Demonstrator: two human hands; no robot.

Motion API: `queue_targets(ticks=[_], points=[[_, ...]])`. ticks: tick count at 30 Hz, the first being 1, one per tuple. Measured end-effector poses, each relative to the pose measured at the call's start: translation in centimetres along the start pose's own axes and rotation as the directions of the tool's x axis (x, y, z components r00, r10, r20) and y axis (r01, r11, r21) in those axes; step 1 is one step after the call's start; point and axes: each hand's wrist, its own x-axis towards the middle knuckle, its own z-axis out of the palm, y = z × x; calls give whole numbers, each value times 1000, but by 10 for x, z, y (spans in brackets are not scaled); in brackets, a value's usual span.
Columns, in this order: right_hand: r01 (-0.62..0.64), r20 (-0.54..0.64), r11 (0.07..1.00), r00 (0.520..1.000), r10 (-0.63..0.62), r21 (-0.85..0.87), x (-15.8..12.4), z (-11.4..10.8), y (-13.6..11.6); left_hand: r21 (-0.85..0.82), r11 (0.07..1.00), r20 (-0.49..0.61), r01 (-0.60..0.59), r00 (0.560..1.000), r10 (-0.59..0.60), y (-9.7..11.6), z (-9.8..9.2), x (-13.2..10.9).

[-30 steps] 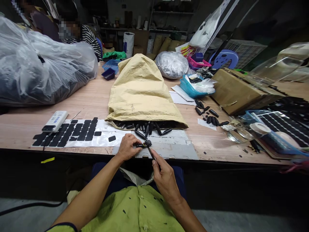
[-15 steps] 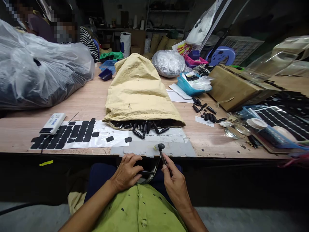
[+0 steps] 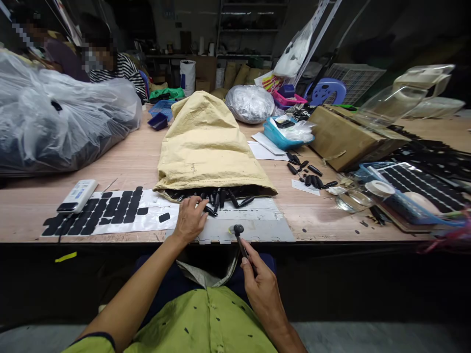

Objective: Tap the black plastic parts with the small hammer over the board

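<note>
Gripping a tool [image 3: 240, 238] in the curled right hand [image 3: 262, 279]; holding the part-open left hand [image 3: 189, 219] at black pieces [image 3: 222, 197] in the near mouth of the sack [image 3: 206, 147]; cannot tell if grasping any. Could scatter others over the table [image 3: 316, 225] by snagging crowded neighbours.

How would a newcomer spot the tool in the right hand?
Start at the tan sack mid-table, then drop to the grey sheet before its open mouth. Over that sheet's near edge, the right hand grips a hammer-like tool. Unlike the slim black pieces at the mouth, it has a bulbous head with a yellowish end.
</note>
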Motion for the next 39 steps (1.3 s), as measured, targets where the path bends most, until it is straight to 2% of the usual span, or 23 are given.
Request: queue_targets(ticks=[3,7,14,21,26,33,39], points=[[-18,0,1000,1000,18,6,-3,-1,0,17,1000,70,-11,998,10,-10,2,9],[-58,7,998,998,58,6,-3,-3,-3,-50,997,94,56,994,-52,-12,4,3],[-2,17,1000,1000,2,15,3,1,-4,-217,969,119,122,988,-98,-6,9,-11],[20,17,999,1000,-20,29,13,5,-11,-293,946,101,140,988,-115,-12,9,-13],[67,-10,998,998,-67,15,26,10,-22,-298,945,87,136,989,-115,-13,11,-12],[113,34,993,993,-114,11,41,17,-34,-284,942,115,180,981,-153,-11,12,-12],[130,44,992,991,-130,8,42,22,-33,-273,943,124,190,979,-162,-10,12,-12]])
